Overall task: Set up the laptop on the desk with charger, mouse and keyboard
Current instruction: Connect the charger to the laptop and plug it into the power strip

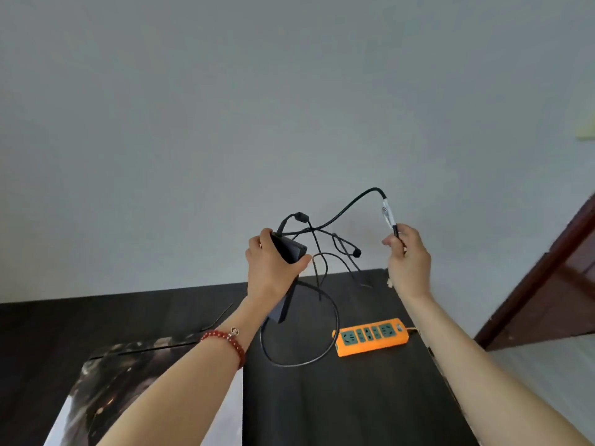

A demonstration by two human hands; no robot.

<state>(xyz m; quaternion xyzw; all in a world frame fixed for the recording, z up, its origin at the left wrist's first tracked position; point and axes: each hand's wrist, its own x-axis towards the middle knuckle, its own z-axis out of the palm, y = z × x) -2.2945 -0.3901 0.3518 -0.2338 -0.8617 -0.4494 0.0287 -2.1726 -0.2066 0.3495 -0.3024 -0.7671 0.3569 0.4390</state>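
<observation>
Both hands are up in the air above the dark desk (354, 397), and the charger is strung between them. The left hand (273, 268) is wrapped around the black charger brick (289, 249), fingers over the far side and thumb clamped on the near edge, so the brick sits right in the palm, raised clear of the desk. A red bead bracelet (225, 341) rings that wrist.

Over to the right hand (410, 262): it pinches the charger cable (347, 209) between thumb and fingers, just below a white label (387, 215) wrapped round the cord. From that pinch the cable arcs up and away, then sweeps down across to the brick in the left hand. So the cord's high point sits above and between the two hands.

Below the brick, more cable hangs in tangled loops, and one wide loop (331, 336) rests on the desk, curling round just left of the orange power strip (372, 338). The strip lies flat on the desk with its green sockets facing up, below and between the two hands, apart from both.

Left of the strip, beneath the left forearm, a mat with a dark printed picture (106, 391) covers the near part of the desk. Behind the desk stands a plain pale wall (225, 123). Right of the strip, past the desk edge, a dark wooden door frame (547, 268) slants down.
</observation>
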